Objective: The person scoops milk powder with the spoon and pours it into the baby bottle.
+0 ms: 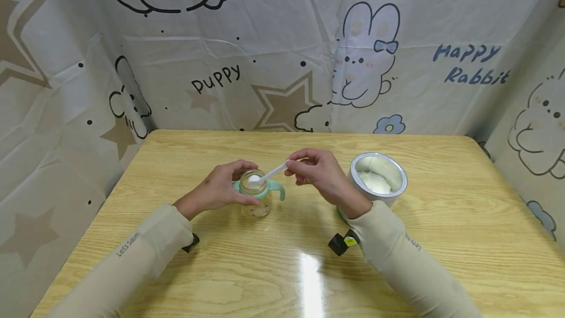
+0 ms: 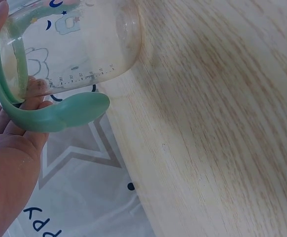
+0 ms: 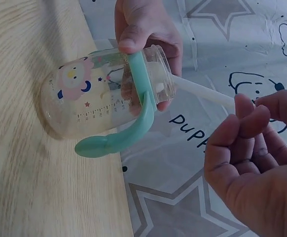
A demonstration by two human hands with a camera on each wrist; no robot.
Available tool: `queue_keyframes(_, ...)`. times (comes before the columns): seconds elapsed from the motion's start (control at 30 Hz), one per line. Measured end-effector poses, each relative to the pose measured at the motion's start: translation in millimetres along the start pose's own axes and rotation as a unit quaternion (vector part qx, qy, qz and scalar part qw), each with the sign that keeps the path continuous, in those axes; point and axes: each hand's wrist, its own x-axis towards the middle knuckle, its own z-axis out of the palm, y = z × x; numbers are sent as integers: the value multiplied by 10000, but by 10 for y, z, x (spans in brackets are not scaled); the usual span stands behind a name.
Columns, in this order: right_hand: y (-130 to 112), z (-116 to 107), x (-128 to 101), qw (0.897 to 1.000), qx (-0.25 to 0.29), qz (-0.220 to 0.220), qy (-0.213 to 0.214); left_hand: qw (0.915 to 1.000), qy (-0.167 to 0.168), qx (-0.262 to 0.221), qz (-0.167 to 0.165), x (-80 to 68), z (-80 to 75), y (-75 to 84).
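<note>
From the head view, the left hand point(image 1: 216, 191) wraps the baby bottle point(image 1: 257, 196) standing just left of the open powder tin point(image 1: 378, 176), while the right hand point(image 1: 318, 171) pinches the white scoop point(image 1: 267, 174) with its bowl over the bottle's mouth. The left wrist view shows fingers curled behind the bottle's green handle point(image 2: 59, 116). The right wrist view shows the scoop's stem entering the neck; I judge tipping works best slowly, bowl centred, bottle held steady.

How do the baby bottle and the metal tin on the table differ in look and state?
The baby bottle is clear with printed cartoons and mint-green handles; the metal tin is opaque and shiny. The bottle is smaller and narrow-mouthed, the tin wider. The left hand grips the bottle while the right hand holds a white scoop at its mouth; the tin stands untouched. Both stand upright and open on the table.
</note>
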Motion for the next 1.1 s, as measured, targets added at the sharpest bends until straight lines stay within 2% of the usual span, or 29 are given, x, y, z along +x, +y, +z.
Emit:
queue_keyframes(0.17,1,-8,8,9998,-171,-66,23,10000,3,29,24,8,-6,6)
queue_keyframes(0.37,17,-1,3,9967,-702,-403,-7,10000,-15,68,-35,16,-13,14)
queue_keyframes(0.7,22,19,2,9928,-1109,-429,175,9999,10,9,-133,51,-49,-14)
queue_keyframes(0.97,-2,19,8,9902,-1146,-527,607,9999,6,103,-129,97,-75,-23)
queue_keyframes(1.1,-45,11,14,9902,-1079,-424,783,9997,27,231,-65,112,-86,-26)
